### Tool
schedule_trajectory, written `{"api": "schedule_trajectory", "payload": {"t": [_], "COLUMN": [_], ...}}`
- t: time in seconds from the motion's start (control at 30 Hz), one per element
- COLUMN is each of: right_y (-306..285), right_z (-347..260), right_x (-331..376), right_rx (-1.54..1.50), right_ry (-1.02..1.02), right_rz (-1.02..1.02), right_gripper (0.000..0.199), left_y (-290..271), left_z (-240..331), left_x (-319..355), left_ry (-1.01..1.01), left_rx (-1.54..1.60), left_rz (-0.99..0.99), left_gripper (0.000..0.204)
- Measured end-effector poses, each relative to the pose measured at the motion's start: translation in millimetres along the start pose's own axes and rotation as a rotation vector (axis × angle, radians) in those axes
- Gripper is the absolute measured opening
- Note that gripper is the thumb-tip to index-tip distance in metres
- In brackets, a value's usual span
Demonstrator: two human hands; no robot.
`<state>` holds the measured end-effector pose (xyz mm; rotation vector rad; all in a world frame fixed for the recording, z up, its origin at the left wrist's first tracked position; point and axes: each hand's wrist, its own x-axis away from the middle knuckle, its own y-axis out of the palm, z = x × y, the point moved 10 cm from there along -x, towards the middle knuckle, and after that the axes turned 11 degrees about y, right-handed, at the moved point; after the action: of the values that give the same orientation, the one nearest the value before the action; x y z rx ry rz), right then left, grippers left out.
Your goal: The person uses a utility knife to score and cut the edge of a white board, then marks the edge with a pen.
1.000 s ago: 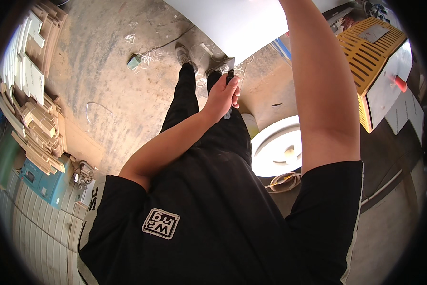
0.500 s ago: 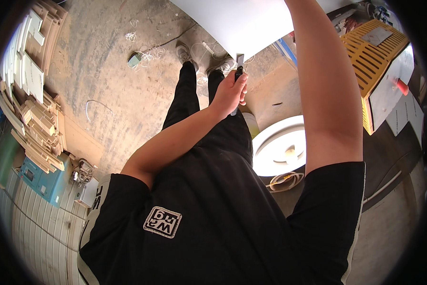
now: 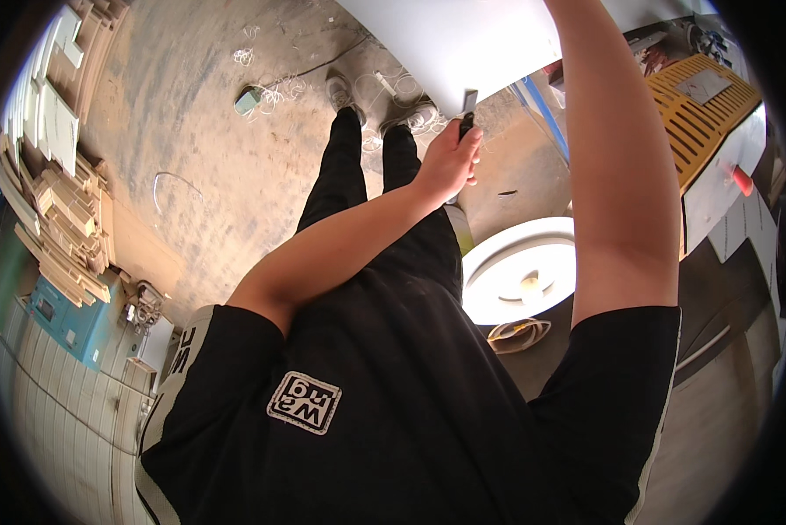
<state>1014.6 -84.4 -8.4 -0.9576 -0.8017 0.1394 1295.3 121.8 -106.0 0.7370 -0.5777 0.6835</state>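
My left hand is closed around a black-handled tool with a flat metal blade; I cannot tell whether it is a utility knife or a scraper. Its blade points away from me, over the near edge of a large white panel. My right forearm stretches up past the top of the picture beside that panel. The right hand itself lies outside the view, so what it touches is hidden.
A round white object stands right of my legs, with a coiled cable close by. At far right is a yellow slotted guard. Wood strips are stacked left, near a teal machine. String litters the floor.
My left hand has moved right and slightly nearer with the bladed tool, whose blade now tilts more to the right. The panel and right forearm appear shifted rightward as the view moved.
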Motion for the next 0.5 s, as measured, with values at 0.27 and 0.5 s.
{"api": "schedule_trajectory", "payload": {"t": [0.27, 0.5], "right_y": [-6, -23], "right_z": [4, 7], "right_x": [-12, 10], "right_rx": [-0.051, -0.193], "right_ry": [-0.166, -0.116], "right_rz": [-0.107, -0.283], "right_gripper": [0.119, 0.110], "left_y": [35, 67], "left_z": [20, 41], "left_x": [-33, -69], "left_ry": [0.050, 0.174], "left_rx": [-0.118, -0.245], "left_rz": [0.006, 0.023], "left_gripper": [0.031, 0.029]}}
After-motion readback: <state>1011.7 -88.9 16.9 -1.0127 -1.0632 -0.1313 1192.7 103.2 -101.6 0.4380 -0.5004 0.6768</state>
